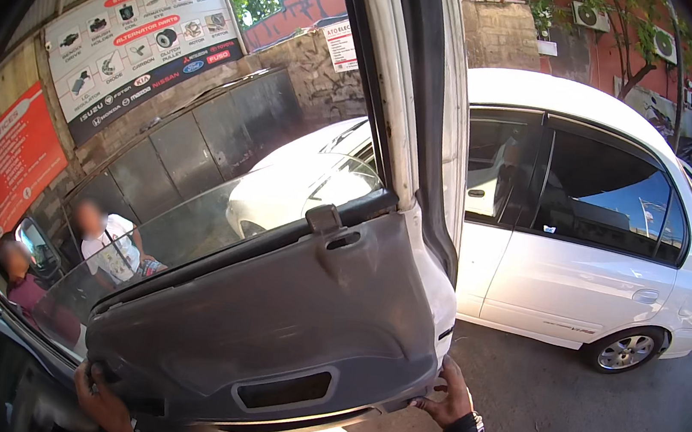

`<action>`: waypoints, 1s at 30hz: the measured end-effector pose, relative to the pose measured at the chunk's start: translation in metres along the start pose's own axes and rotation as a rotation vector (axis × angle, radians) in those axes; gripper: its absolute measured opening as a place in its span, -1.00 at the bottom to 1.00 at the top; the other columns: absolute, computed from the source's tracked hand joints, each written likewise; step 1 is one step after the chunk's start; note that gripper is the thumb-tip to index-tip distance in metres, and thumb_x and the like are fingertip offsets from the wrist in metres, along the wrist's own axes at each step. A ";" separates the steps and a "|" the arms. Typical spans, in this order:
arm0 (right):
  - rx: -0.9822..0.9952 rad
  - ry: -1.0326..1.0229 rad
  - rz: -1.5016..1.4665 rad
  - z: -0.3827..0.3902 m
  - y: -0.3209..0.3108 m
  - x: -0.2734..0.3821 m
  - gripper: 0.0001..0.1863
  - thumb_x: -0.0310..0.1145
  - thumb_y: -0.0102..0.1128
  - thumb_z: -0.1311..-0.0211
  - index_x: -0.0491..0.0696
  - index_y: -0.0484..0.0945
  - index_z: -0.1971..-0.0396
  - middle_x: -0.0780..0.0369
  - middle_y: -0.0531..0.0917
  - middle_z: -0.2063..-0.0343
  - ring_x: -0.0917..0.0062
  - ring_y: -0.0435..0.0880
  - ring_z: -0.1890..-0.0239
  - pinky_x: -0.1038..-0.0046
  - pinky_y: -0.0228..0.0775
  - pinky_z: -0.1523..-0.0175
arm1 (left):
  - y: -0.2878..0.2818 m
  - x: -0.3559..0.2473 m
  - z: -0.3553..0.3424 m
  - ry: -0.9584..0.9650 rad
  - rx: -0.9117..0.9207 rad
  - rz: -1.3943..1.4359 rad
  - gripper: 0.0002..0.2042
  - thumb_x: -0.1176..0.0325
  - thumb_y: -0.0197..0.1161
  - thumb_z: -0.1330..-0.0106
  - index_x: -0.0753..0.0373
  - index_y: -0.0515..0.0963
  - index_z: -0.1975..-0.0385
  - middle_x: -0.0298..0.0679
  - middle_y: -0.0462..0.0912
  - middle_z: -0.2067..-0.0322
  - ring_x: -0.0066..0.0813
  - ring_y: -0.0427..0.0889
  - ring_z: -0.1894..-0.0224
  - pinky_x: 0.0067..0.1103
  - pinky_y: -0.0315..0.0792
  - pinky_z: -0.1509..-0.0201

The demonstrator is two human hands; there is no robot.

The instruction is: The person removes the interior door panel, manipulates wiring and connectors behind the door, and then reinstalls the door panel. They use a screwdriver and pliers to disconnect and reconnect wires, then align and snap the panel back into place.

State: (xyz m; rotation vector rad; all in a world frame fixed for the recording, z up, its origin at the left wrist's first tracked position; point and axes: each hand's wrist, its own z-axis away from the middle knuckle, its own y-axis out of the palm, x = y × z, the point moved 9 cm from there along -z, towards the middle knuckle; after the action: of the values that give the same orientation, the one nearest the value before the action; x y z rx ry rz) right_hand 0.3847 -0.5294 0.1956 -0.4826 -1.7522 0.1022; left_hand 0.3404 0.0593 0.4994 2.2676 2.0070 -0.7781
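A grey plastic inner door panel (264, 318) lies against the inside of an open white car door (419, 182). My left hand (103, 402) grips the panel's lower left corner. My right hand (449, 394) holds its lower right edge, fingers curled under the rim. The panel has a slot-shaped recess (286, 390) near its bottom and a small square fitting (324, 216) at its top by the window glass.
A white sedan (585, 237) is parked close on the right on dark pavement (546, 413). Through the door glass two people (106, 238) sit at the left by a side mirror (38, 247). Dark metal gates (200, 138) and signboards (143, 36) stand behind.
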 end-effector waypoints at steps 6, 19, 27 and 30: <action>-0.175 -0.072 0.053 -0.012 -0.020 0.044 0.09 -0.24 0.67 0.20 -0.13 0.23 -0.40 -0.04 0.37 -0.26 0.12 0.51 -0.20 0.26 0.55 -0.07 | 0.008 -0.024 -0.007 -0.045 -0.006 -0.099 -0.71 0.28 0.17 -0.47 0.44 0.59 0.09 0.00 0.68 0.17 -0.16 0.64 0.10 -0.39 0.46 -0.07; -0.243 -0.234 -0.249 -0.013 -0.031 0.117 -0.16 0.05 0.65 0.17 -0.18 0.40 0.03 0.14 0.48 0.17 0.34 0.49 0.10 0.32 0.36 -0.05 | 0.030 0.014 -0.003 -0.130 -0.029 0.356 -0.65 0.10 0.08 -0.55 0.35 0.42 0.13 -0.26 0.44 0.25 -0.45 0.41 0.13 -0.48 0.33 -0.07; -0.159 -0.173 -0.464 -0.005 -0.040 0.130 -0.06 0.09 0.74 0.39 -0.17 0.42 0.06 0.22 0.49 0.17 0.46 0.48 0.10 0.38 0.33 -0.08 | 0.022 0.022 -0.001 -0.153 0.011 0.485 -0.65 0.07 0.12 -0.53 0.31 0.42 0.17 -0.33 0.42 0.26 -0.52 0.38 0.15 -0.54 0.32 -0.02; -0.162 -0.206 -0.491 0.000 -0.045 0.140 -0.07 0.09 0.75 0.40 -0.18 0.44 0.08 0.23 0.50 0.17 0.48 0.48 0.10 0.40 0.33 -0.06 | 0.017 0.015 0.000 -0.134 0.018 0.481 -0.64 0.06 0.11 -0.53 0.31 0.41 0.20 -0.34 0.39 0.27 -0.53 0.36 0.15 -0.56 0.28 -0.03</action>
State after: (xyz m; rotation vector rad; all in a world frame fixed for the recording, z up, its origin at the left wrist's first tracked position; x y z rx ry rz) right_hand 0.3499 -0.5184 0.3383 -0.1492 -2.0434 -0.3512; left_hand 0.3571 0.0702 0.4882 2.4766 1.3181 -0.8658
